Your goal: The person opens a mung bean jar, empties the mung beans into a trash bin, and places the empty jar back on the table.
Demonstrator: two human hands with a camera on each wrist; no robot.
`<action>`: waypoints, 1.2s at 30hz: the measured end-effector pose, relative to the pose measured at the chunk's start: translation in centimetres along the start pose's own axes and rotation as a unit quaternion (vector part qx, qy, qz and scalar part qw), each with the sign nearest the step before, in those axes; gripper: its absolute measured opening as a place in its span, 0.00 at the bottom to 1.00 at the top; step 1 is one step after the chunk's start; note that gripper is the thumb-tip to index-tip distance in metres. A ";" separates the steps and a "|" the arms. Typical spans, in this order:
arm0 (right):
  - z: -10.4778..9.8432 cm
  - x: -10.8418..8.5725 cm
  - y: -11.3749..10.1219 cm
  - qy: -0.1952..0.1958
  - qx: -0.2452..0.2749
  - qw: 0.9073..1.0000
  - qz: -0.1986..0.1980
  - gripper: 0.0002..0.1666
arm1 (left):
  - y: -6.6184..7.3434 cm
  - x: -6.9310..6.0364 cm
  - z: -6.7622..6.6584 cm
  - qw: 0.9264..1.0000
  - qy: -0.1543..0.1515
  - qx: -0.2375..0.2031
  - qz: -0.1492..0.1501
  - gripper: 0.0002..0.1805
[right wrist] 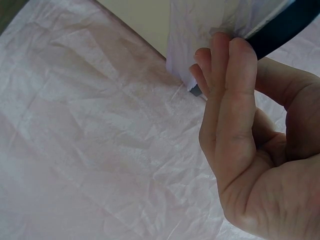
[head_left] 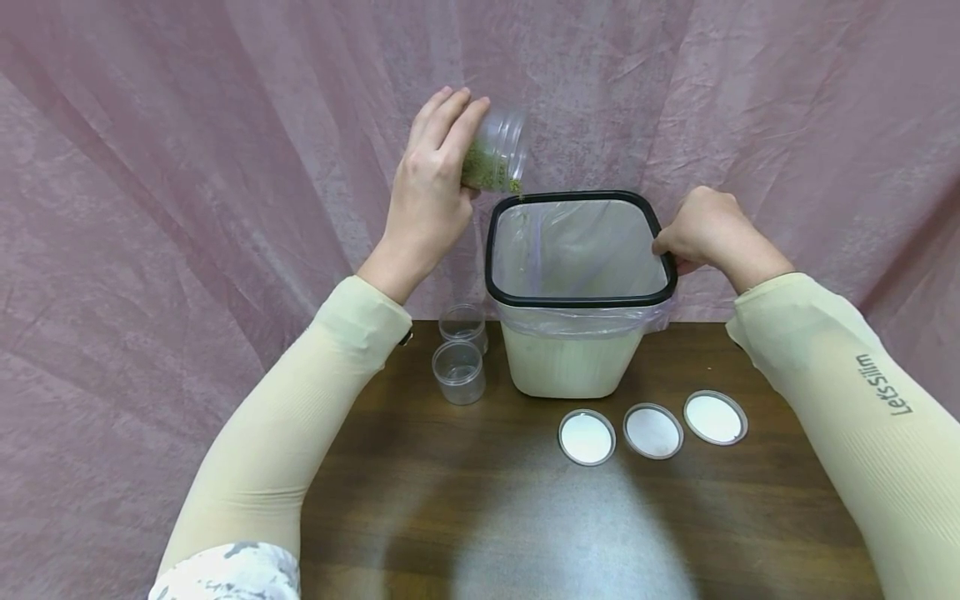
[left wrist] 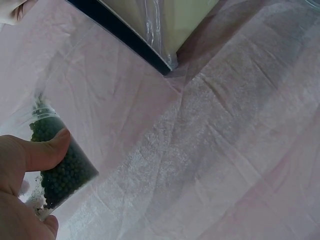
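My left hand (head_left: 433, 187) grips a clear plastic jar (head_left: 506, 133), tipped on its side above the left rear corner of the trash bin. Small round green grains (left wrist: 65, 170) lie along the jar's lower side, and a few spill from its mouth. The cream trash bin (head_left: 570, 367) has a black rim (head_left: 585, 302) and a thin clear bag (head_left: 525, 321) folded over its edge. On the bin's right side, my right hand (head_left: 712, 229) pinches the rim, its fingers against the bag outside in the right wrist view (right wrist: 237, 100).
Two clear jars (head_left: 459, 375) without lids stand left of the bin. Three round lids (head_left: 587, 437) lie in a row on the brown wooden table (head_left: 420, 500) before it. A pink curtain (head_left: 225, 125) hangs behind.
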State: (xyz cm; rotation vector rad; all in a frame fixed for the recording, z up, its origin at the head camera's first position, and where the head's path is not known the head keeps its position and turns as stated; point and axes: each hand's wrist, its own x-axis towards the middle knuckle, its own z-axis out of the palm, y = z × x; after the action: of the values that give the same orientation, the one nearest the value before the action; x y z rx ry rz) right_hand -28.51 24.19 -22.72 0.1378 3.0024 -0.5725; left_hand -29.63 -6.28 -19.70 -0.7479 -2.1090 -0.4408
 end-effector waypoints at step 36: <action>-0.1 0.2 0.1 -0.005 -0.016 1.000 -0.004 0.19 | -0.1 0.1 0.0 1.000 0.003 0.002 0.003 0.44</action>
State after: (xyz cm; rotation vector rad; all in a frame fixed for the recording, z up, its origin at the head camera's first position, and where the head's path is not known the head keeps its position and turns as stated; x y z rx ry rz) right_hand -28.73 24.30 -22.69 0.1190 3.0018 -0.5231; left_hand -29.79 -6.34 -19.65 -0.7498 -2.0998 -0.4350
